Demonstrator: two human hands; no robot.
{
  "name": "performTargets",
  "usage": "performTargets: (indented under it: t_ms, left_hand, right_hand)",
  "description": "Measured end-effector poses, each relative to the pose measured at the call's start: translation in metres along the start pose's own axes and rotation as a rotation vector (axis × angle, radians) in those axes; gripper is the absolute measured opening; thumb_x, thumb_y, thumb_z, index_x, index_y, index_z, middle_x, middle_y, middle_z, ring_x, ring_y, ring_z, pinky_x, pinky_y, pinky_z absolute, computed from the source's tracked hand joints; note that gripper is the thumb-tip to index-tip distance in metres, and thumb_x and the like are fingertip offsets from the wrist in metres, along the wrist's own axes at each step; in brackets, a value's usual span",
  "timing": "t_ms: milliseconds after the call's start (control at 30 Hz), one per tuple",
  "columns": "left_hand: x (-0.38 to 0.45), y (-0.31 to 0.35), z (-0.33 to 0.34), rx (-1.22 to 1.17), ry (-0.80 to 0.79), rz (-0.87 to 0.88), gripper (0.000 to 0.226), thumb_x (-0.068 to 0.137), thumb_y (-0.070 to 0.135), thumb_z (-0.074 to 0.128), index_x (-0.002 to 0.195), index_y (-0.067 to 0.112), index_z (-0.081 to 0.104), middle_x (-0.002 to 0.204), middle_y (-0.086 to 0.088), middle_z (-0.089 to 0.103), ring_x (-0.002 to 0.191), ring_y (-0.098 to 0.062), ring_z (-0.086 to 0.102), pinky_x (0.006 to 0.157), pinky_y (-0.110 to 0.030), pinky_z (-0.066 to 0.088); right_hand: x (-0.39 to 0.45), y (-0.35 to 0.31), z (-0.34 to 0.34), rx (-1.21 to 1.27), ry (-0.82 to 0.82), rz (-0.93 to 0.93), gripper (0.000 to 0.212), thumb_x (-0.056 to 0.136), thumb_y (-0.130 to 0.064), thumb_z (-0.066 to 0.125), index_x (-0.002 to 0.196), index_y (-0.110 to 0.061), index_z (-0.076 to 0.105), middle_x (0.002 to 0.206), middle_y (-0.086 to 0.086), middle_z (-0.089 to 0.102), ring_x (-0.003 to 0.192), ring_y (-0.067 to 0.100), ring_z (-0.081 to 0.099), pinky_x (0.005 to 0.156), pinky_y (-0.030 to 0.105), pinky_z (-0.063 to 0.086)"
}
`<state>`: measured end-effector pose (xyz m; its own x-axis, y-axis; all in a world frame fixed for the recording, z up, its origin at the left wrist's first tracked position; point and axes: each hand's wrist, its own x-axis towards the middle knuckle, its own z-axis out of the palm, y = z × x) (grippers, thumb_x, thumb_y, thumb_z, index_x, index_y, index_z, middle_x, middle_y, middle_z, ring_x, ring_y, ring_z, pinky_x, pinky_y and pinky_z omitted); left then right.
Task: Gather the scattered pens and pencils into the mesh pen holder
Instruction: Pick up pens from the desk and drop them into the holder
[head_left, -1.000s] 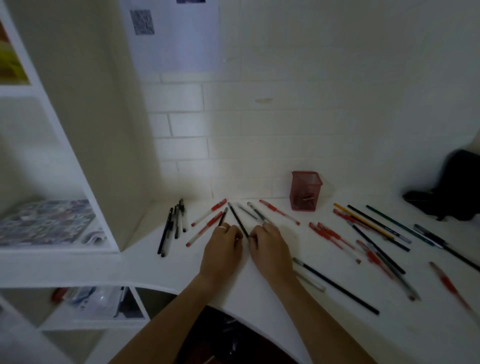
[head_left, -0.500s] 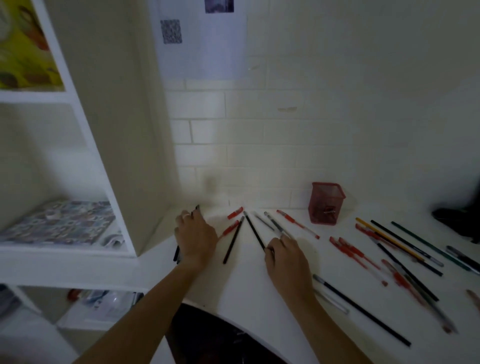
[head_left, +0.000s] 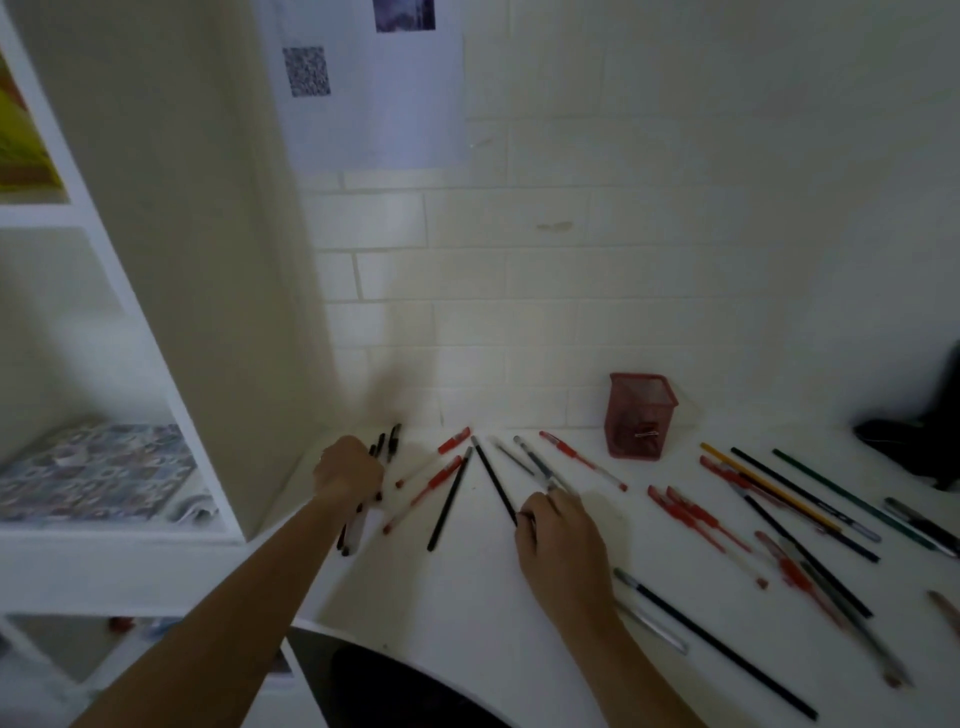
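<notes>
A red mesh pen holder (head_left: 642, 415) stands upright on the white desk (head_left: 467, 587) by the back wall. My left hand (head_left: 349, 472) is closed around a bunch of black pens (head_left: 385, 446) at the desk's far left, next to the shelf unit. My right hand (head_left: 558, 540) rests palm down at the centre, its fingertips on the near end of a black pencil (head_left: 493, 480). Red pens (head_left: 434, 480) and another black pencil (head_left: 450, 498) lie between my hands. Several red, black, green and yellow pens and pencils (head_left: 779, 499) are scattered to the right.
A white shelf unit (head_left: 171, 322) rises at the left, holding a patterned book (head_left: 88, 470). A dark object (head_left: 919, 441) sits at the far right against the tiled wall. The desk's curved front edge (head_left: 395, 636) lies between my forearms. Paper clips lie inside the holder.
My left hand moved left from the centre to the black pens beside the shelf and closed on them. My right hand stayed at the black pencil. The view shifted left.
</notes>
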<state>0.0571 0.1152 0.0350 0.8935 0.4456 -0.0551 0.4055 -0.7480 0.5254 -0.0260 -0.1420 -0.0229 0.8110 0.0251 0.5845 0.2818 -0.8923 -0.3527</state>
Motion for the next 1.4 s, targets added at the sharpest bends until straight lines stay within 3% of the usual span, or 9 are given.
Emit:
performTargets:
  t_ms: [167, 300, 467, 600, 700, 800, 1033, 1200, 1400]
  left_hand:
    - [0.004, 0.007, -0.006, 0.060, 0.025, 0.058, 0.026, 0.082, 0.004, 0.062, 0.059, 0.006, 0.049, 0.092, -0.021, 0.071, 0.084, -0.035, 0.071, 0.060, -0.028, 0.049]
    - [0.002, 0.011, -0.009, 0.091, 0.039, 0.110, 0.021, 0.085, 0.009, 0.061, 0.090, -0.011, 0.066, 0.095, -0.025, 0.071, 0.087, -0.037, 0.071, 0.071, -0.035, 0.058]
    - [0.004, 0.012, -0.012, 0.056, 0.090, 0.146, 0.040, 0.089, 0.006, 0.058, 0.054, 0.010, 0.037, 0.066, -0.013, 0.060, 0.070, -0.031, 0.067, 0.051, -0.024, 0.043]
    - [0.001, 0.018, -0.026, -0.119, 0.062, 0.173, 0.034, 0.079, 0.006, 0.070, 0.053, 0.001, 0.049, 0.063, -0.014, 0.064, 0.062, -0.026, 0.064, 0.055, -0.030, 0.050]
    - [-0.024, 0.047, -0.036, -0.423, -0.082, 0.256, 0.020, 0.075, 0.009, 0.083, 0.086, -0.005, 0.073, 0.079, -0.014, 0.071, 0.072, -0.025, 0.068, 0.075, -0.039, 0.061]
    - [-0.061, 0.091, -0.036, -0.675, -0.245, 0.341, 0.029, 0.074, 0.011, 0.085, 0.097, -0.001, 0.073, 0.091, -0.020, 0.075, 0.079, -0.030, 0.075, 0.069, -0.032, 0.063]
    - [-0.094, 0.164, -0.012, -0.712, -0.225, 0.610, 0.031, 0.075, 0.045, 0.079, 0.094, 0.020, 0.075, 0.084, 0.001, 0.077, 0.082, -0.015, 0.075, 0.078, -0.035, 0.062]
    - [-0.038, 0.112, 0.001, -0.082, 0.064, 0.554, 0.021, 0.089, 0.031, 0.065, 0.099, 0.013, 0.072, 0.100, -0.003, 0.073, 0.096, -0.022, 0.069, 0.085, -0.029, 0.052]
    - [0.013, 0.024, 0.014, 0.308, 0.036, 0.213, 0.016, 0.088, 0.021, 0.054, 0.097, 0.010, 0.061, 0.105, -0.013, 0.063, 0.096, -0.030, 0.062, 0.078, -0.033, 0.053]
  right_hand:
    - [0.001, 0.001, -0.002, 0.023, 0.004, 0.010, 0.008, 0.089, -0.018, 0.062, 0.081, -0.015, 0.062, 0.083, 0.001, 0.062, 0.075, 0.018, 0.062, 0.065, 0.030, 0.055]
    - [0.001, 0.000, -0.005, 0.032, 0.022, 0.015, 0.007, 0.088, -0.017, 0.063, 0.081, -0.015, 0.063, 0.083, 0.002, 0.063, 0.077, 0.018, 0.062, 0.066, 0.029, 0.053]
    - [0.001, 0.000, -0.008, 0.059, 0.043, 0.021, 0.006, 0.087, -0.014, 0.064, 0.081, -0.015, 0.063, 0.080, 0.000, 0.061, 0.074, 0.017, 0.059, 0.065, 0.027, 0.050]
    - [0.004, -0.003, -0.014, 0.089, 0.073, 0.055, 0.003, 0.086, -0.012, 0.067, 0.085, -0.015, 0.066, 0.080, -0.002, 0.061, 0.072, 0.014, 0.057, 0.064, 0.024, 0.050]
    - [0.019, -0.011, -0.026, 0.219, 0.054, 0.115, 0.007, 0.092, -0.018, 0.061, 0.088, -0.017, 0.066, 0.079, -0.006, 0.057, 0.071, 0.010, 0.053, 0.064, 0.020, 0.044]
    - [0.044, -0.022, -0.042, 0.418, -0.055, 0.132, 0.011, 0.093, -0.030, 0.061, 0.092, -0.021, 0.067, 0.081, -0.007, 0.063, 0.074, 0.006, 0.059, 0.065, 0.015, 0.044]
    - [0.093, 0.002, -0.088, 0.503, -0.109, 0.278, 0.011, 0.092, -0.026, 0.066, 0.089, -0.016, 0.067, 0.076, -0.008, 0.069, 0.064, 0.000, 0.063, 0.054, 0.005, 0.041]
    - [0.134, 0.064, -0.117, 0.418, 0.174, 0.376, 0.017, 0.093, -0.028, 0.063, 0.084, -0.015, 0.067, 0.075, -0.003, 0.073, 0.067, 0.013, 0.066, 0.060, 0.019, 0.044]
    - [0.169, 0.115, -0.099, 0.338, 0.240, 0.426, 0.030, 0.092, -0.038, 0.059, 0.085, -0.012, 0.073, 0.084, 0.011, 0.068, 0.080, 0.027, 0.064, 0.074, 0.035, 0.050]
